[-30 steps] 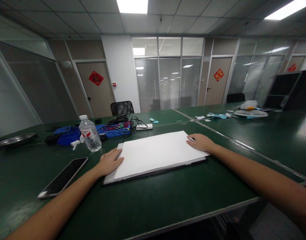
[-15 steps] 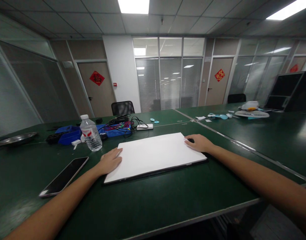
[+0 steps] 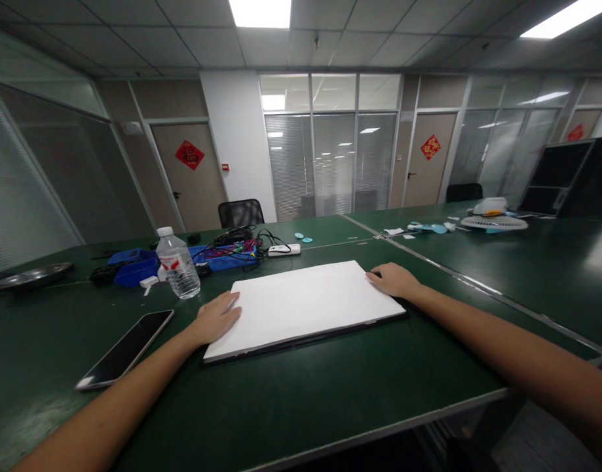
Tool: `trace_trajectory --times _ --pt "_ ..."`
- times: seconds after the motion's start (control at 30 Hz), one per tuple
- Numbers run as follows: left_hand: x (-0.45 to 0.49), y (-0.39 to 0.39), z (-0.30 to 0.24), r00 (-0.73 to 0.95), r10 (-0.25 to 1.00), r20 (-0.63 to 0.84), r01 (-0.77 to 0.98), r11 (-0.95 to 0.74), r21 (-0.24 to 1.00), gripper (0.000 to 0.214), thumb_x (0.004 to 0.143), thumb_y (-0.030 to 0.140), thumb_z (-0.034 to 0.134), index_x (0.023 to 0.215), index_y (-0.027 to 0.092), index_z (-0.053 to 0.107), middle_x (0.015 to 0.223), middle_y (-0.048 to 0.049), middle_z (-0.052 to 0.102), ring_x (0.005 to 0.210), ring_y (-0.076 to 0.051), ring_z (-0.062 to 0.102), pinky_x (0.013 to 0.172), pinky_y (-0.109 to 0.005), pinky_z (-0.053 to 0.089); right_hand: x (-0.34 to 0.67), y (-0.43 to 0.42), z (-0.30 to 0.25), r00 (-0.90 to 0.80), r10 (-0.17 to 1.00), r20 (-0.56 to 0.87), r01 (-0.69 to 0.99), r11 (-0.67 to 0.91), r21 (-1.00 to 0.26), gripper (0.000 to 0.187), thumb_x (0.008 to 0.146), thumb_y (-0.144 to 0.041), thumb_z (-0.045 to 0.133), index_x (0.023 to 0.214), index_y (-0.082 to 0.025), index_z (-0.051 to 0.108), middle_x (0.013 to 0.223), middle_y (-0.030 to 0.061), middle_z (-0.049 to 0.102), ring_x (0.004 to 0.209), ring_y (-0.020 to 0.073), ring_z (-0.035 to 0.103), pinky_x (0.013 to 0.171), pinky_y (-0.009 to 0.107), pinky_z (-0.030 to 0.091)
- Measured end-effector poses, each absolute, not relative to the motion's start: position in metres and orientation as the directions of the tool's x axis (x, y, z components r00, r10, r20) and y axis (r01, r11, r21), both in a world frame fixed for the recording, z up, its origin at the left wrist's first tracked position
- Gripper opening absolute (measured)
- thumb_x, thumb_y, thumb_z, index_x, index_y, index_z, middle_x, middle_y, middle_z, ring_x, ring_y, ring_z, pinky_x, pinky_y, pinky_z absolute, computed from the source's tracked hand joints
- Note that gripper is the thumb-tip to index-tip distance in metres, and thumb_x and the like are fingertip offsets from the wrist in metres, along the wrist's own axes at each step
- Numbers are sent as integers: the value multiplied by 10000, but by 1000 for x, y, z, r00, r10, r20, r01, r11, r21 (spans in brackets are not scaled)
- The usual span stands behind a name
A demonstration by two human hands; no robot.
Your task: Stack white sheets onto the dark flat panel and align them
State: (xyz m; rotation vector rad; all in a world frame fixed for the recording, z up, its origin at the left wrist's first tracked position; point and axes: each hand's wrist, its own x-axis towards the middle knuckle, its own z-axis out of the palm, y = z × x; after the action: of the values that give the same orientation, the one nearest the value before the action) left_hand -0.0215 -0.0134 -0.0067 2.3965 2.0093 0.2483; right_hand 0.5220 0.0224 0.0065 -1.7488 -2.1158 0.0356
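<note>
A large white sheet (image 3: 303, 305) lies flat on a dark, thin board (image 3: 330, 333) in the middle of the green table (image 3: 291, 406). My left hand (image 3: 215, 317) rests on the sheet's left edge, fingers stretched flat. My right hand (image 3: 394, 280) lies on the sheet's far right corner, fingers spread and pressed down. Neither hand holds anything.
A black phone (image 3: 124, 348) lies left of my left arm. Behind it stand a water bottle (image 3: 178, 263), blue trays (image 3: 133, 265) with tangled cables (image 3: 236, 244) and a white device (image 3: 283, 249). A metal plate (image 3: 28, 275) sits far left. A fan (image 3: 493, 221) is on the right table.
The white sheet has slid to sit squarely over the board, covering its left strip. Both hands shifted slightly with it and stay at its edges.
</note>
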Motion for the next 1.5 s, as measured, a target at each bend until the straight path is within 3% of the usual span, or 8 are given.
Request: trace_trajectory --times 0.27,0.43,0.63,0.8,0.93,1.03,1.27,1.5 --pt "-18 -14 -11 169 983 76 984 -172 38 732 974 546 286 1580 142 361 1652 -187 337 1554 -309 269 1231 -526 218 523 38 2 -162 949 271 741 298 -602 295 833 -352 568 873 -202 818 1202 94 751 1246 330 625 1107 444 442" --pt "-21 -11 -13 175 982 74 984 -177 23 704 980 514 287 1577 148 360 1658 -175 325 1557 -308 258 1225 -514 231 523 37 4 -121 964 237 550 264 -792 521 695 -153 484 1116 -165 791 1181 87 760 1098 290 713 994 453 558" --pt "-25 -9 -15 179 981 68 983 -181 27 704 991 499 243 1587 135 332 1669 -156 315 1562 -283 248 1241 -474 215 525 32 4 -114 972 207 -7 208 -978 733 649 -87 714 1363 -248 669 1309 77 707 1087 281 718 870 400 622" --pt "-26 -9 -15 162 985 58 985 -165 45 698 987 505 240 1596 174 323 1678 -112 308 1567 -254 236 1248 -454 207 521 32 3 -81 928 364 140 372 -918 840 614 -266 908 1409 -266 636 1344 93 686 1222 323 648 1021 460 545" --pt "-24 -10 -9 152 988 39 981 -156 119 725 961 501 273 1586 142 351 1668 -113 315 1563 -261 246 1254 -474 211 518 29 4 -122 825 552 261 563 -784 567 643 -384 894 1187 -270 779 1488 105 571 1374 347 520 1130 473 436" --pt "-28 -5 -3 149 987 60 954 -159 254 748 892 476 385 1544 114 437 1629 -118 384 1527 -276 337 1249 -447 253 521 27 6 -185 784 592 313 618 -721 377 657 -432 887 982 -251 834 1516 116 533 1402 361 483 1148 471 402" --pt "-49 3 7 107 984 142 784 -172 596 568 852 429 434 1290 208 722 1451 -58 622 1352 -314 576 1169 -468 401 528 33 4 -113 821 559 344 560 -753 437 660 -600 833 908 -240 833 1390 118 649 1304 351 578 1143 486 413" --pt "-46 -15 9 386 869 308 746 -491 451 802 850 724 505 1480 230 544 1584 -82 491 1433 -326 486 1199 -443 367 534 34 3 -27 883 468 241 460 -855 531 722 -701 732 864 -196 816 1275 158 712 1249 374 623 1164 539 394"
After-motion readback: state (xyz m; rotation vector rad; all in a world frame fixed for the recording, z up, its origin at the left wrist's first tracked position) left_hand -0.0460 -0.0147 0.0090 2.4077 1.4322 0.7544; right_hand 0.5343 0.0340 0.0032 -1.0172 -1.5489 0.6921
